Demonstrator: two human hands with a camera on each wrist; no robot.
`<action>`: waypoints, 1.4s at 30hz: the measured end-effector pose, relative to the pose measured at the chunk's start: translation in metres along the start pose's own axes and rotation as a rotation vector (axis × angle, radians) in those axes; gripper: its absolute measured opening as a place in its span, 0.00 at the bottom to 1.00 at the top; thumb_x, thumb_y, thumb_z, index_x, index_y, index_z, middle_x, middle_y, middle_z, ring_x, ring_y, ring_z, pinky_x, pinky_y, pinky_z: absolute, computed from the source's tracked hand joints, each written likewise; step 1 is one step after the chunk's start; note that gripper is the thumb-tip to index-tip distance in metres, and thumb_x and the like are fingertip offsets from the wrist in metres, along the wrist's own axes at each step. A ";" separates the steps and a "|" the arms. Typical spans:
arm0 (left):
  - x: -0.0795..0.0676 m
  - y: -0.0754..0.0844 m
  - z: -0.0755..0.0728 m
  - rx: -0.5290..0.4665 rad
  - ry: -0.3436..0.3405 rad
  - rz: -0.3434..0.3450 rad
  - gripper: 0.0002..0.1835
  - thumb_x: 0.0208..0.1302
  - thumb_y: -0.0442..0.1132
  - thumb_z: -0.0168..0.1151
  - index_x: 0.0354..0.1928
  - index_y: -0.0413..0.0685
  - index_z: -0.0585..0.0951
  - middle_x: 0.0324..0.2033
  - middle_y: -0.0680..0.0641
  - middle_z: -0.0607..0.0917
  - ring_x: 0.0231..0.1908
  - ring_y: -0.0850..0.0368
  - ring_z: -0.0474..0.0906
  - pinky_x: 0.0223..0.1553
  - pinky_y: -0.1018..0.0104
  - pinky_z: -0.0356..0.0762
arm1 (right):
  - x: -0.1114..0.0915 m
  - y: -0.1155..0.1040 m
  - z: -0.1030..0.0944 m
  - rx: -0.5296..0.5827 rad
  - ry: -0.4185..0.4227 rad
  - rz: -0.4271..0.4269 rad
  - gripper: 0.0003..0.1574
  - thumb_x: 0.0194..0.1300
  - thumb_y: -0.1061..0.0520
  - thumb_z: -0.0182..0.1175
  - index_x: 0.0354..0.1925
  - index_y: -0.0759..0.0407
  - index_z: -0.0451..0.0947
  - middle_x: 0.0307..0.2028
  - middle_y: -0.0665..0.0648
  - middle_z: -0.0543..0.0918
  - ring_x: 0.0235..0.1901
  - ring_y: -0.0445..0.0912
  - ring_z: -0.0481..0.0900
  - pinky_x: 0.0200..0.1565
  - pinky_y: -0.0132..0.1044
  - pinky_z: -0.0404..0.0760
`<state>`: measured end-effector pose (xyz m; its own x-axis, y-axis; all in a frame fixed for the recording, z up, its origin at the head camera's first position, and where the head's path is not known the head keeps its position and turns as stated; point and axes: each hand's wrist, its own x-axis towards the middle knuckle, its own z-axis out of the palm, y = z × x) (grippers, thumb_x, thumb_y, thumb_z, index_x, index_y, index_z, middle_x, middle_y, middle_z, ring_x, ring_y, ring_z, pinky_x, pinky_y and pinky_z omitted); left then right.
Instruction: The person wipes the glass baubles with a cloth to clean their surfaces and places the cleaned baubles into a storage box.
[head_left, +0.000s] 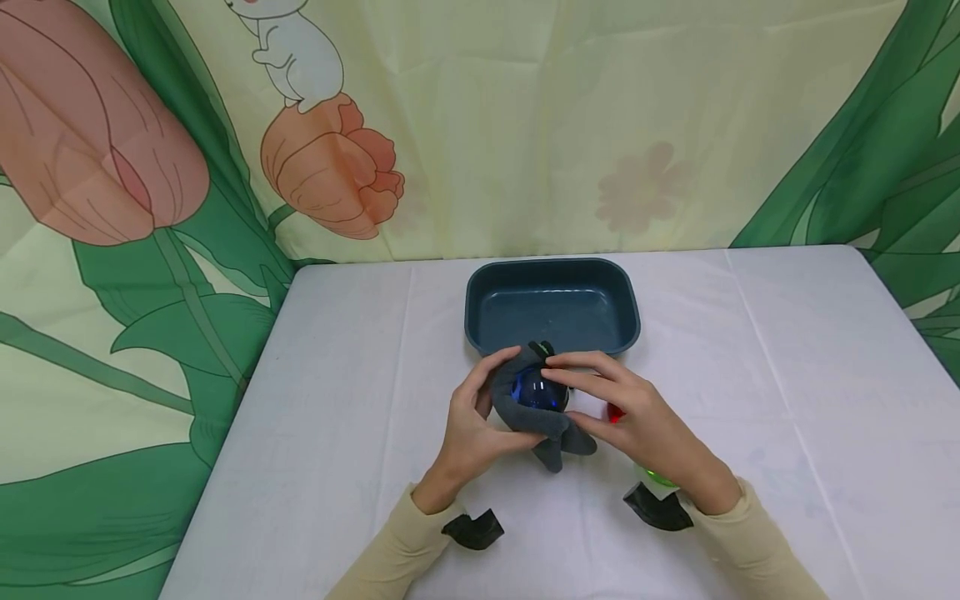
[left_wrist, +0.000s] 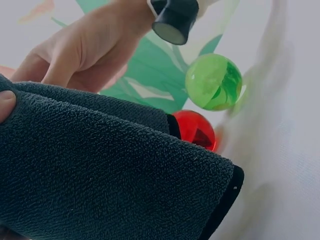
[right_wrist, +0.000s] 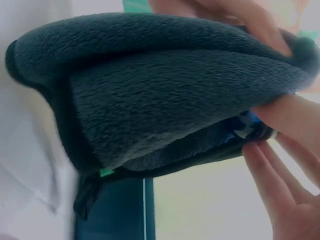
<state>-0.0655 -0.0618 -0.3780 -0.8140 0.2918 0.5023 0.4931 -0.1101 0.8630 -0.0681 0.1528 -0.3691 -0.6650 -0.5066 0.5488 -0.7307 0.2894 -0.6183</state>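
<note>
One green ball (head_left: 660, 478), then one red ball (head_left: 614, 413), on table (head_left: 787, 350) below right hand (head_left: 648, 417). Left hand (head_left: 474, 429), grip clamped on grey cloth (head_left: 551, 424) curled around blue ball (head_left: 536, 390); right grip pinching blue ball, well in from table's side edges. Beyond: dark blue basin (head_left: 555, 312) along table's far edge.

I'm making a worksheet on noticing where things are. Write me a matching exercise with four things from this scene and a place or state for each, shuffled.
1. Blue ball
2. Basin
3. Green ball
4. Grey cloth

A. Partly hidden by the right wrist in the head view
B. Curled around a ball
C. Toward the far edge of the table
D. Between the left hand and the right hand, partly wrapped

Pairs: 1-D, 2-C, 3-A, 4-B
</note>
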 end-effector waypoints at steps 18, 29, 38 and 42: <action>0.002 0.001 0.001 0.044 -0.027 -0.036 0.45 0.37 0.20 0.72 0.61 0.29 0.62 0.54 0.34 0.71 0.53 0.49 0.73 0.54 0.59 0.71 | -0.002 -0.001 0.003 0.013 -0.003 0.185 0.38 0.51 0.66 0.67 0.60 0.52 0.71 0.55 0.51 0.72 0.34 0.38 0.73 0.23 0.23 0.72; 0.000 0.001 0.000 0.065 -0.023 -0.013 0.43 0.36 0.20 0.73 0.59 0.29 0.65 0.52 0.33 0.74 0.51 0.49 0.74 0.53 0.58 0.73 | -0.002 0.002 0.005 0.375 -0.003 0.348 0.33 0.55 0.66 0.63 0.60 0.57 0.70 0.54 0.56 0.71 0.50 0.44 0.77 0.45 0.35 0.79; 0.000 0.003 0.000 0.056 -0.008 0.009 0.42 0.34 0.19 0.73 0.58 0.28 0.66 0.50 0.33 0.76 0.49 0.49 0.76 0.51 0.57 0.74 | 0.000 -0.002 0.000 0.226 -0.027 0.303 0.35 0.52 0.62 0.67 0.60 0.53 0.70 0.54 0.52 0.73 0.51 0.41 0.76 0.45 0.33 0.79; 0.000 0.003 0.000 0.045 -0.012 0.013 0.43 0.33 0.19 0.73 0.58 0.28 0.66 0.49 0.33 0.76 0.48 0.49 0.76 0.50 0.57 0.75 | 0.000 -0.004 -0.003 0.179 -0.043 0.271 0.36 0.51 0.61 0.67 0.59 0.54 0.70 0.54 0.52 0.73 0.51 0.41 0.75 0.47 0.32 0.78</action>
<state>-0.0642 -0.0621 -0.3756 -0.8039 0.3024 0.5122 0.5168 -0.0712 0.8531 -0.0657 0.1544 -0.3651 -0.8213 -0.4661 0.3289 -0.4870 0.2725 -0.8298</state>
